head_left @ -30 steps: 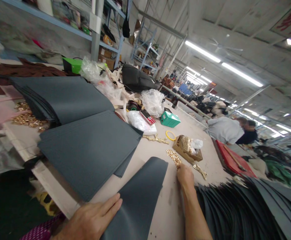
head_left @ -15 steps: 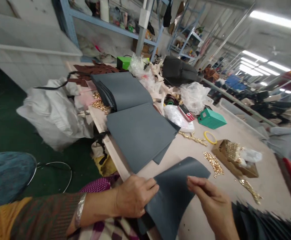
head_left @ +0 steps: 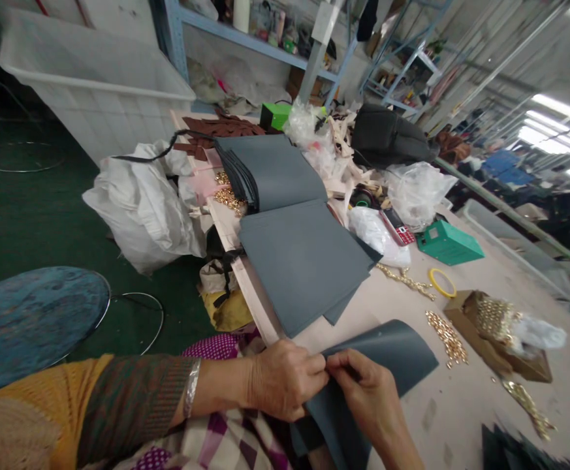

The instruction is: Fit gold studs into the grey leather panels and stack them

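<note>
A dark blue-grey, leather-like sheet [head_left: 396, 352] is bent over the table's near edge. My left hand [head_left: 287, 378] is closed on its left edge, thumb and fingers pressed together. Fingertips pinched, my right hand [head_left: 365, 388] meets the left fingertips over the sheet; anything small between them is hidden. Just beyond lies a flat stack of similar sheets [head_left: 304, 261], with a folded pile of them [head_left: 285, 170] behind it. To the right are a scatter of small gold-coloured metal pieces [head_left: 446, 339] and a cardboard box [head_left: 500, 343] holding gold-coloured hardware and a clear bag.
Behind the box are a yellow ring [head_left: 442, 282], a green box [head_left: 450, 243], a red-and-black phone [head_left: 397, 226] and plastic bags [head_left: 419, 192]. Dark strips [head_left: 514, 450] lie at lower right. Left of the table stand a white sack [head_left: 142, 202] and a blue stool [head_left: 40, 323].
My right hand has moved left across the sheet, and its fingertips now meet those of my left hand. The left hand keeps its hold. The view has shifted slightly left.
</note>
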The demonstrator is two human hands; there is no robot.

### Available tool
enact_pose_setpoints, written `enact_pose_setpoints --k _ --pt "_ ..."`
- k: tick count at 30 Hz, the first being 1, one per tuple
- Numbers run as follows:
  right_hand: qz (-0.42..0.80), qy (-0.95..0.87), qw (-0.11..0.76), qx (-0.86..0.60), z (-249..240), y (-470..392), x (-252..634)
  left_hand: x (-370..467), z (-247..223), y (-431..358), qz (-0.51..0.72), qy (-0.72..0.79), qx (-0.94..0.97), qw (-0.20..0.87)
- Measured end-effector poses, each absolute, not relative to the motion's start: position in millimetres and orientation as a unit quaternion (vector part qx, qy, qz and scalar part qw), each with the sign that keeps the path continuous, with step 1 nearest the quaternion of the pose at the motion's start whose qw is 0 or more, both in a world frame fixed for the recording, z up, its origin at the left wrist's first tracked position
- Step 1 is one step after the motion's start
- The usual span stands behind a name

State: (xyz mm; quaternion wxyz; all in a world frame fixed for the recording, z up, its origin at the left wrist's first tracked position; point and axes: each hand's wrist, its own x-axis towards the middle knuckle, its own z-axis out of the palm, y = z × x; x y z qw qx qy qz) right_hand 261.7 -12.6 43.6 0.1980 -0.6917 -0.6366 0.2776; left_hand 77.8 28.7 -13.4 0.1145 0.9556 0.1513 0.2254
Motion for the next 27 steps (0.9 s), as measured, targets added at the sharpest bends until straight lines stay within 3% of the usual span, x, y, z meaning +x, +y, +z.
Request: enact_pose_setpoints --k 9,20,27 --pt "0.226 -0.658 0.133 -0.706 54.2 -3.8 248.4 78.8 -19.6 27.8 0.233 0.151 0.954 0.118" --pt "0.362 -0.544 0.071 -0.754 56.1 20.1 259.4 76.6 -16.0 26.2 0.226 0.147 0.954 0.128" --pt "0.355 -0.526 0.025 -0.772 61.7 30.8 253.7 74.2 -15.3 26.9 0.196 0.147 0.957 0.157"
